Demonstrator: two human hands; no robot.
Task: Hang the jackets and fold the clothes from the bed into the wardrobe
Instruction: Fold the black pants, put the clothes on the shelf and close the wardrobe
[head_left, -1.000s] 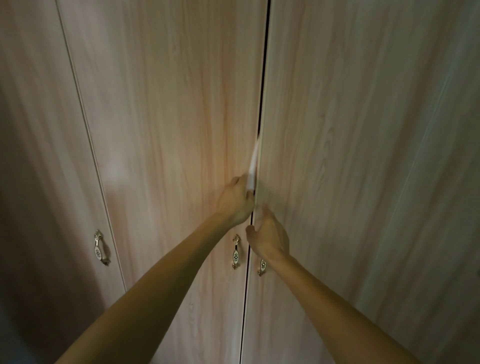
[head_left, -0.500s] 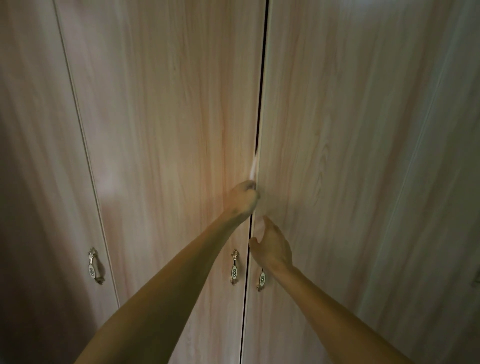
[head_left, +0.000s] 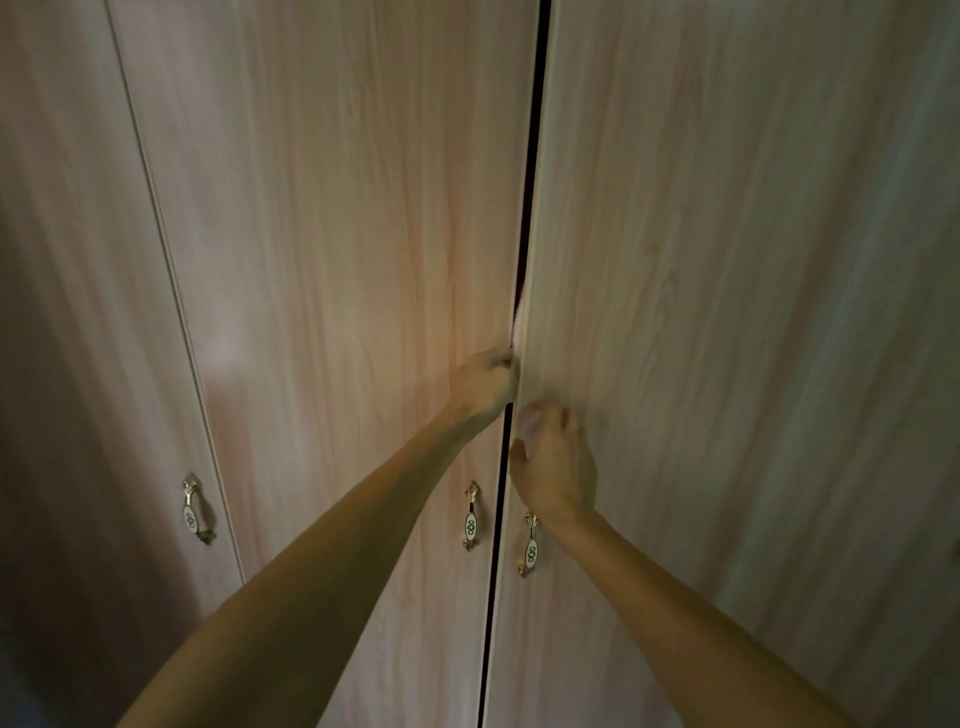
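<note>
Head view: a light wood-grain wardrobe (head_left: 337, 234) fills the whole picture, seen from close up in dim light. Two tall doors meet near the middle, with a narrow dark gap (head_left: 531, 197) between them. A pale sliver of cloth (head_left: 520, 318) pokes out of that gap at mid height.

The left hand (head_left: 485, 382) is curled into a fist right at the gap, just below the sliver, with its fingertips pinched on the cloth at the door edge. The right hand (head_left: 556, 467) lies on the right door (head_left: 727, 338) just beside the gap and a little lower, thumb toward the edge. Its fingertips are blurred, so I cannot tell whether it presses flat or hooks the door edge.

Below the hands, two small ornate metal handles (head_left: 471, 515) flank the gap, one on each door. A third handle (head_left: 192, 512) sits on another door (head_left: 78, 312) at far left.
</note>
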